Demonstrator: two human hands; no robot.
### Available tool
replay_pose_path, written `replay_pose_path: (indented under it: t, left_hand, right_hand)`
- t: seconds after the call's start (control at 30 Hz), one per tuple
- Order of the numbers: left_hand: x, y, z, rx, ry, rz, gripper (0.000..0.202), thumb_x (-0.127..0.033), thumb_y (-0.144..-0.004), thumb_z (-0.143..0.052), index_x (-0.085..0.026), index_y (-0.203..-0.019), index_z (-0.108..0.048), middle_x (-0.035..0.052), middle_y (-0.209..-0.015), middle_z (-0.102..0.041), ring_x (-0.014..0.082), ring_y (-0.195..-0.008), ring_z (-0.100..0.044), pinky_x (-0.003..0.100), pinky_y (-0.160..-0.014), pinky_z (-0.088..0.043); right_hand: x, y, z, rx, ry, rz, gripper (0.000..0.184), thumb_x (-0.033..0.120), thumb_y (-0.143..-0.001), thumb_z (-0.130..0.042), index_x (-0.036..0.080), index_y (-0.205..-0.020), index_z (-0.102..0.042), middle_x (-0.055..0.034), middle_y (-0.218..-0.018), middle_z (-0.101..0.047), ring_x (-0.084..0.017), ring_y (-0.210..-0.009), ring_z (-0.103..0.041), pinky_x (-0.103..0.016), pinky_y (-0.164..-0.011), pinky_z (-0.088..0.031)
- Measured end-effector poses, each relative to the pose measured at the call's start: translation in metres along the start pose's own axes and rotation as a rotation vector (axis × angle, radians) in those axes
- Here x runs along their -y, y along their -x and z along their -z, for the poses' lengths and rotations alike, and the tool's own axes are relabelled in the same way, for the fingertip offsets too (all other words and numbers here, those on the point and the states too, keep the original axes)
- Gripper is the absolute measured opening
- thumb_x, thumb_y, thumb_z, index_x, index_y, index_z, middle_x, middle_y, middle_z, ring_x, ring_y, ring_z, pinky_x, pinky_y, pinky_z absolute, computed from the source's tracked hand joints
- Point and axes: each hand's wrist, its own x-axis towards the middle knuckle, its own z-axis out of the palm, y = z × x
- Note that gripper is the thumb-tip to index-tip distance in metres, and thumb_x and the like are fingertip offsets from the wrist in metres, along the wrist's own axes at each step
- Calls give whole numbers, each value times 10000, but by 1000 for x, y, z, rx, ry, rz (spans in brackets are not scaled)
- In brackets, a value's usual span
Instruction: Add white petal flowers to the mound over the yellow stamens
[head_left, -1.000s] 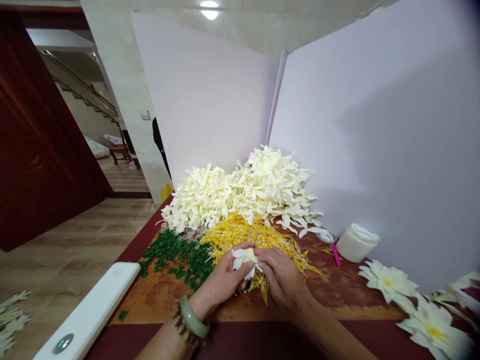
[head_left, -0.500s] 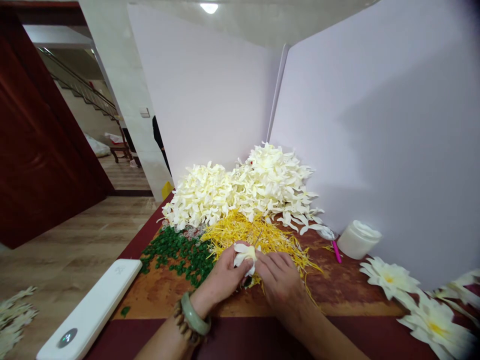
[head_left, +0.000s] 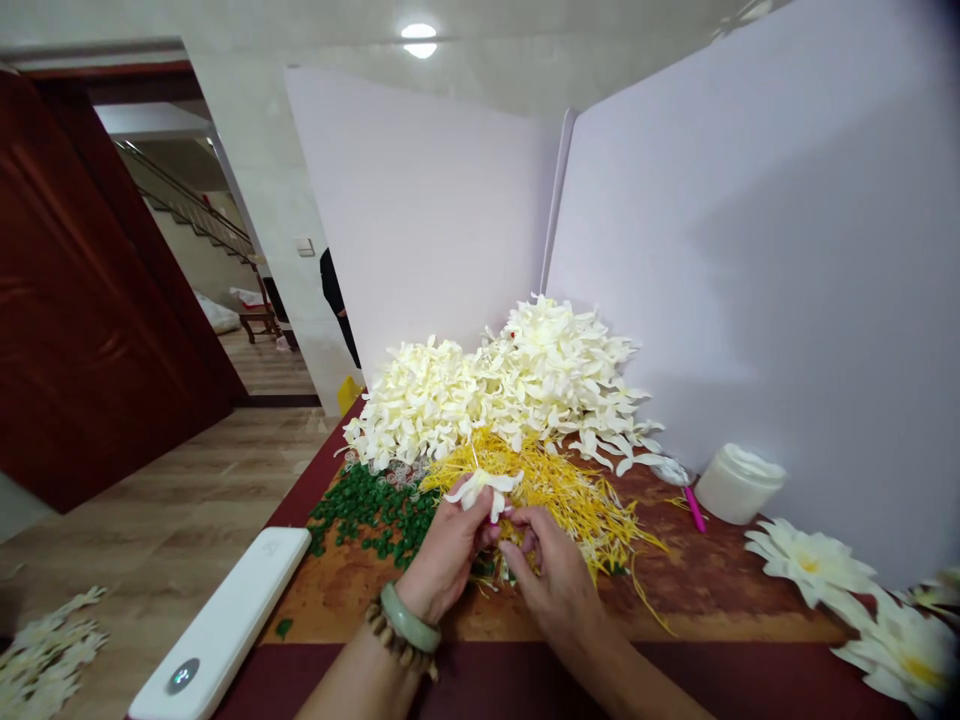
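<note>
My left hand [head_left: 444,548] is closed on a white artificial flower [head_left: 487,490] with spread petals, held over the heap of yellow strands. A thin pale stem [head_left: 474,452] sticks up behind the petals. A small pink bit shows just under the flower. Close to that base is my right hand [head_left: 551,560], its fingers curled and drawn together; what is between them is hidden. Beneath both hands lie the yellow stamen strands [head_left: 592,510]. Small green plastic pieces [head_left: 375,515] are spread to the left of my left hand.
A large heap of white petals [head_left: 450,400] is piled against white boards [head_left: 427,210]. On the right are a white tub [head_left: 741,485], a pink-handled tool [head_left: 694,508] and finished white flowers [head_left: 810,562]. A long white device [head_left: 225,620] lies at the table's left edge.
The flower has turned, so its petals now spread sideways and its stem points up. My right hand has shifted below the flower's base, fingers curled. The whole view has tilted slightly.
</note>
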Motion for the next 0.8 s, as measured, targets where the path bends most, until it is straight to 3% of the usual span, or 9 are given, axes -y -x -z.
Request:
replay_pose_path:
  t: [0.13, 0.23, 0.33, 0.43, 0.6, 0.7, 0.8]
  left_hand:
    - [-4, 0, 2, 14, 16, -124, 254, -332, -680, -643, -146, -831, -555, 11, -759, -593, 106, -693, -529, 223, -674, -393]
    - [-5, 1, 2, 13, 5, -143, 292, -338, -663, -657, -146, -859, -557, 18, -765, -612, 117, -712, -541, 239, -713, -392]
    - [-5, 1, 2, 5, -19, -110, 357, -359, -654, -659, -168, -919, -514, -8, -712, -595, 102, -607, -526, 231, -609, -400]
    - [-6, 2, 4, 68, -113, -105, 362, -374, -673, -634, -189, -937, -468, -30, -691, -561, 66, -476, -447, 206, -482, -356]
    - [-16, 1, 12, 188, -219, -170, 607, -328, -541, -742, -212, -1073, -471, 18, -882, -546, 126, -727, -525, 236, -658, -410]
    - [-24, 2, 18, 76, -214, -246, 659, -448, -541, -707, -208, -1125, -516, 66, -1008, -526, 177, -882, -508, 254, -728, -401]
    - [-32, 4, 19, -84, -183, -300, 434, -368, -609, -689, -189, -1000, -624, 63, -1008, -571, 165, -927, -493, 233, -779, -377]
  right_hand:
    - [6, -11, -9, 61, -189, -87, 110, 216, -772, -465, 161, -847, -525, -32, -717, -582, -141, -568, -526, -241, -501, -403]
    - [9, -17, -14, 108, -389, -130, 125, 251, -787, -458, 166, -831, -538, -31, -723, -598, -142, -593, -550, -247, -545, -427]
    - [11, -21, -19, 158, -594, -222, 150, 293, -777, -464, 165, -771, -540, -8, -645, -573, -120, -521, -518, -227, -485, -403]
    - [10, -23, -21, 185, -683, -292, 214, 324, -765, -465, 162, -633, -508, 33, -500, -485, -85, -401, -415, -201, -402, -317]
    - [1, -23, -13, 103, -668, -277, 224, 353, -762, -480, 156, -661, -507, 53, -494, -427, -81, -424, -379, -199, -421, -305]
    - [-5, -20, -9, 69, -595, -260, 218, 332, -782, -463, 147, -683, -522, 30, -540, -467, -90, -458, -400, -208, -445, -322]
    - [-8, -17, -11, 75, -527, -241, 238, 333, -803, -438, 148, -681, -524, 16, -555, -484, -102, -482, -421, -213, -456, -337]
